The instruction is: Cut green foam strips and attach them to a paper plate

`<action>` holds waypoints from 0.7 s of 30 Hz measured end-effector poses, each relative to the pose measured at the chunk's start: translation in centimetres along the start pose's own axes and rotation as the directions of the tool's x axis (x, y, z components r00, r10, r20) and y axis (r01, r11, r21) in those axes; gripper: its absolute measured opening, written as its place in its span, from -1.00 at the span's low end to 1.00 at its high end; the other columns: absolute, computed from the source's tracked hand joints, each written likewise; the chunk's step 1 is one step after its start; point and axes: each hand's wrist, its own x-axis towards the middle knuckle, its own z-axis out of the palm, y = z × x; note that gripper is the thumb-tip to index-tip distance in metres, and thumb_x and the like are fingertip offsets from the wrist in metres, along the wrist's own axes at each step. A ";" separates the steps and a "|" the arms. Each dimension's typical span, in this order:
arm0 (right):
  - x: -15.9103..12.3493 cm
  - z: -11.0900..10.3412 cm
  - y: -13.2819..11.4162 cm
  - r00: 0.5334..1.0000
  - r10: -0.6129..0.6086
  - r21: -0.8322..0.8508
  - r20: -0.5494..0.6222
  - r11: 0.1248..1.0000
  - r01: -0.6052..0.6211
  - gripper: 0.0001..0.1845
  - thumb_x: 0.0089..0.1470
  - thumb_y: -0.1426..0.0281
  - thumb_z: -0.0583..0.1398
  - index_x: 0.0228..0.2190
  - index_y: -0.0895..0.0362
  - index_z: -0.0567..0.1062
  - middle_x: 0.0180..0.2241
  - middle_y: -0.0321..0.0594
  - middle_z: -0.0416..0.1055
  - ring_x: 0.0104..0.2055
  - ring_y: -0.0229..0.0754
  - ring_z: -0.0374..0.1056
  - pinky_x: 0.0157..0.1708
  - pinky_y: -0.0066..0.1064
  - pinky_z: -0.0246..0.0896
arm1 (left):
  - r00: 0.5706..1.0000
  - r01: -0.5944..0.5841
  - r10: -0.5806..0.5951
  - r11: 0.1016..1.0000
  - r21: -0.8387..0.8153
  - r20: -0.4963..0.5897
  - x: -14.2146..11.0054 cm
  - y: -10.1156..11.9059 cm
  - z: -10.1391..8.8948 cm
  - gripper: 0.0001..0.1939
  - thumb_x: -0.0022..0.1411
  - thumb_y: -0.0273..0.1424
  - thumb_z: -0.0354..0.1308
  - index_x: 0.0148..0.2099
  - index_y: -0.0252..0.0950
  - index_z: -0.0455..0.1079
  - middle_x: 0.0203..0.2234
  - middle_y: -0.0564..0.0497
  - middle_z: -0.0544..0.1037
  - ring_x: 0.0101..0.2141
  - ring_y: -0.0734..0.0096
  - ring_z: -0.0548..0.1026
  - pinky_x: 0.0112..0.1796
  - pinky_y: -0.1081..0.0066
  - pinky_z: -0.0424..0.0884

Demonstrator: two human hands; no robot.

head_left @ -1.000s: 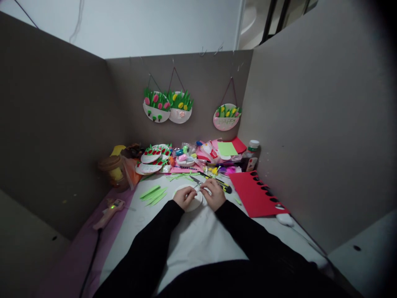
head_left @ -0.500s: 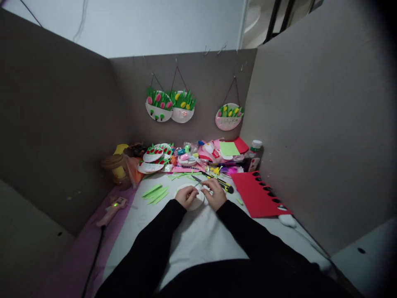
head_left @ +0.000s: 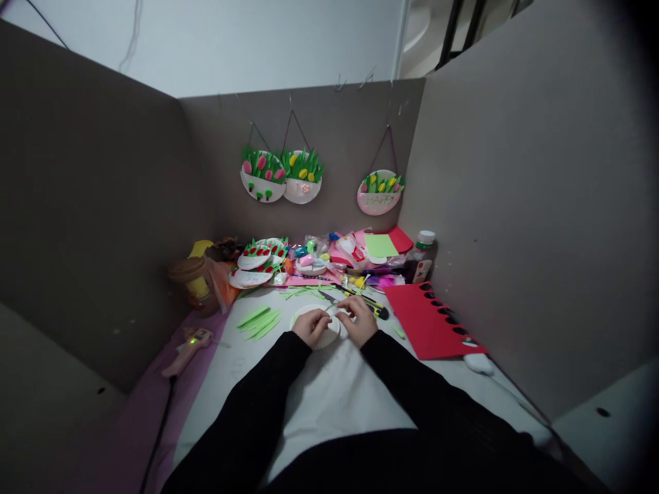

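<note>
My left hand [head_left: 311, 325] and my right hand [head_left: 359, 319] meet over a white round paper plate [head_left: 303, 315] lying on the white table [head_left: 329, 398]. Both hands have their fingers curled and pinched together at a small pale piece between them; what it is I cannot make out. Light green paper leaves [head_left: 257, 321] lie just left of the plate. A pair of scissors [head_left: 326, 297] and a yellow-black cutter [head_left: 375, 308] lie just beyond my hands.
A red foam sheet [head_left: 427, 321] with cut-out notches lies at the right. A pink glue gun [head_left: 186, 343] with a green light lies at the left. Finished plate crafts [head_left: 257, 262], craft scraps and a bottle [head_left: 421, 255] crowd the back. Three flower plates hang on the cardboard wall [head_left: 319, 137].
My hands have stayed over the plate, with only slight shifts of the fingers. The view has moved a little.
</note>
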 end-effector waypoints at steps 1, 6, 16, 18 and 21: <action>0.0 0.0 0.1 1.000 0.001 0.002 0.002 1.000 -0.001 -0.92 -0.08 0.46 0.18 -0.42 0.12 0.45 -0.37 -0.20 0.28 -0.38 -0.23 0.24 -0.51 -0.45 0.22 | 1.000 0.003 -0.003 1.000 0.001 0.005 0.0 0.0 0.0 -0.75 0.19 -0.31 -0.07 -0.36 -0.30 0.39 -0.54 0.02 0.47 -0.50 0.48 0.41 -0.45 0.50 0.32; 0.0 -0.1 0.2 1.000 -0.010 -0.009 0.025 1.000 0.010 -0.97 -0.07 0.46 0.18 -0.50 0.14 0.44 -0.39 -0.20 0.26 -0.36 -0.22 0.25 -0.51 -0.44 0.23 | 1.000 -0.015 0.015 1.000 0.013 0.020 0.1 0.1 0.0 -0.74 0.19 -0.31 -0.08 -0.35 -0.30 0.39 -0.54 0.02 0.47 -0.49 0.48 0.41 -0.41 0.49 0.32; 0.0 -0.2 0.0 0.994 0.006 0.006 0.107 1.000 -0.007 -0.96 -0.07 0.49 0.15 -0.48 0.13 0.41 -0.38 -0.24 0.27 -0.47 -0.30 0.23 -0.50 -0.44 0.22 | 0.999 -0.035 0.034 0.999 0.038 0.035 0.0 -0.4 0.0 -0.75 0.20 -0.33 -0.08 -0.35 -0.30 0.39 -0.55 0.02 0.47 -0.49 0.48 0.41 -0.41 0.49 0.31; 0.0 -0.2 0.0 0.995 -0.006 0.018 0.096 1.000 0.005 -0.96 -0.08 0.49 0.14 -0.50 0.13 0.38 -0.40 -0.26 0.26 -0.49 -0.31 0.22 -0.51 -0.45 0.20 | 0.999 -0.044 0.042 0.998 0.050 0.034 0.0 -0.2 -0.1 -0.75 0.20 -0.33 -0.08 -0.35 -0.30 0.39 -0.55 0.02 0.48 -0.49 0.48 0.40 -0.41 0.49 0.31; 0.0 -0.2 -0.1 0.999 -0.021 0.022 0.025 1.000 0.020 -0.94 -0.09 0.48 0.15 -0.52 0.12 0.33 -0.44 -0.29 0.22 -0.48 -0.30 0.19 -0.53 -0.46 0.18 | 0.998 -0.064 0.062 0.997 0.052 0.027 0.0 0.3 -0.3 -0.74 0.20 -0.33 -0.08 -0.35 -0.30 0.39 -0.56 0.02 0.47 -0.49 0.48 0.40 -0.42 0.50 0.31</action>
